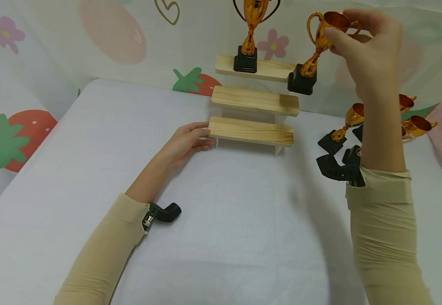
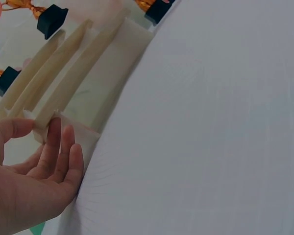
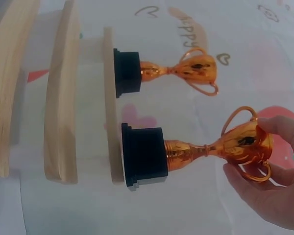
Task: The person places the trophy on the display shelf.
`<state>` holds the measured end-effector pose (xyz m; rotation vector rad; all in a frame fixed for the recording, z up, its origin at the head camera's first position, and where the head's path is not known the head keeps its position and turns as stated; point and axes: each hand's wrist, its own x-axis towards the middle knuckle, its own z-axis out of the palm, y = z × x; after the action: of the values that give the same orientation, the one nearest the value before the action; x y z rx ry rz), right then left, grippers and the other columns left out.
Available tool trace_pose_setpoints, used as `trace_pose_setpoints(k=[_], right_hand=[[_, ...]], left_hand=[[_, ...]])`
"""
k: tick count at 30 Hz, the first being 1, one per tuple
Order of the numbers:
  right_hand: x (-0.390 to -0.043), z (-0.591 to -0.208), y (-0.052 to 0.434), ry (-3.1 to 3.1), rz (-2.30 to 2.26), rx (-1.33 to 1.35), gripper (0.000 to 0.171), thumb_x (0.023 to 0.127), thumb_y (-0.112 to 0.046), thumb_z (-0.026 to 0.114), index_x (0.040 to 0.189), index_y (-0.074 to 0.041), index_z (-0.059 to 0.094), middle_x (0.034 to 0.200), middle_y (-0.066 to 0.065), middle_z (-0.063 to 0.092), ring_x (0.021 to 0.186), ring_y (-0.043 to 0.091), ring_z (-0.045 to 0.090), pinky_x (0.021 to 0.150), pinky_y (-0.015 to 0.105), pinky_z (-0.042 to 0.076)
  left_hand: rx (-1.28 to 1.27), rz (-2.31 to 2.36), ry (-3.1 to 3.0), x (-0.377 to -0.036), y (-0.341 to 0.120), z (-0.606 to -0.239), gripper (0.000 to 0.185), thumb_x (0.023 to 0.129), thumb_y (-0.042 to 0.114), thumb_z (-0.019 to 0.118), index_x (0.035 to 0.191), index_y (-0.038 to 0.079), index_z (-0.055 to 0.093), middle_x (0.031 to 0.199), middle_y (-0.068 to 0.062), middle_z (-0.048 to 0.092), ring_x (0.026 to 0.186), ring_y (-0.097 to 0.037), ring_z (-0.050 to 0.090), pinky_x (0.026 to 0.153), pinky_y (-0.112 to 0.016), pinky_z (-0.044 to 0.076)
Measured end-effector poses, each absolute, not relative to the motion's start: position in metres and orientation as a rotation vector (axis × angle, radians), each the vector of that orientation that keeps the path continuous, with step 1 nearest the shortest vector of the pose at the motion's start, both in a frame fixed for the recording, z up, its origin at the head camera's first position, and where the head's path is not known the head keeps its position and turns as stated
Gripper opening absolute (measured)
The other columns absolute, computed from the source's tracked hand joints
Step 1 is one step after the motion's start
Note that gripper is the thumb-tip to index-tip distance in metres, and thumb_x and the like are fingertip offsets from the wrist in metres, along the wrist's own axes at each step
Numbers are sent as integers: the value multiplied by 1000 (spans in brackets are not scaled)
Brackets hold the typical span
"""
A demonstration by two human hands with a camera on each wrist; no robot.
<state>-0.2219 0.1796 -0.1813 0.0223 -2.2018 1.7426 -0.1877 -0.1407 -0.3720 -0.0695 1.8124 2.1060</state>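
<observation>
A three-tier wooden shelf [image 1: 255, 101] [image 2: 78, 73] [image 3: 61, 98] stands at the back of the white table. One gold trophy on a black base [image 1: 252, 25] [image 3: 186, 68] stands upright at the left of the top tier. My right hand [image 1: 333, 34] [image 3: 259, 152] pinches the cup of a second gold trophy [image 1: 318, 46] [image 3: 196, 149]. It hangs tilted, with its black base at the right end of the top tier. Whether the base rests on the plank I cannot tell. My left hand [image 1: 205, 136] [image 2: 36, 129] touches the left end of the lowest tier with straight fingers.
Several more gold trophies [image 1: 344, 127] lie on their sides to the right of the shelf, partly behind my right forearm. The white tablecloth [image 1: 228, 220] stretches bare in front of the shelf. A strawberry-patterned backdrop [image 1: 23, 135] walls in the left, back and right.
</observation>
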Motion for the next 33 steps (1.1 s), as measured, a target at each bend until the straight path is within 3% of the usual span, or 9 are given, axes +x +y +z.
trace_pose_setpoints(k=[11,21,33], right_hand=[[-233,-173,169,-2247,1705,65,46,96,-16,79,140,-11,66,127,-2,59,105,8,65,89,12,55],[-250,-174,163,-2264,1657,188,41,98,-14,76,138,-16,69,131,-2,64,108,9,62,99,20,55],[-265,-177,156,-2253,1695,274,40,97,-11,76,137,-14,68,131,-1,65,109,10,61,85,16,57]], left_hand=[[-65,2102,1817,-187,-140,-372,51,111,10,47,159,-5,38,147,-23,51,92,-9,68,84,-18,56],[-70,2098,1821,-186,-140,-372,52,111,11,47,159,-6,37,147,-22,51,92,-8,68,85,-18,56],[-82,2103,1814,-184,-140,-370,51,111,11,47,159,-4,38,148,-22,50,93,-9,68,84,-18,56]])
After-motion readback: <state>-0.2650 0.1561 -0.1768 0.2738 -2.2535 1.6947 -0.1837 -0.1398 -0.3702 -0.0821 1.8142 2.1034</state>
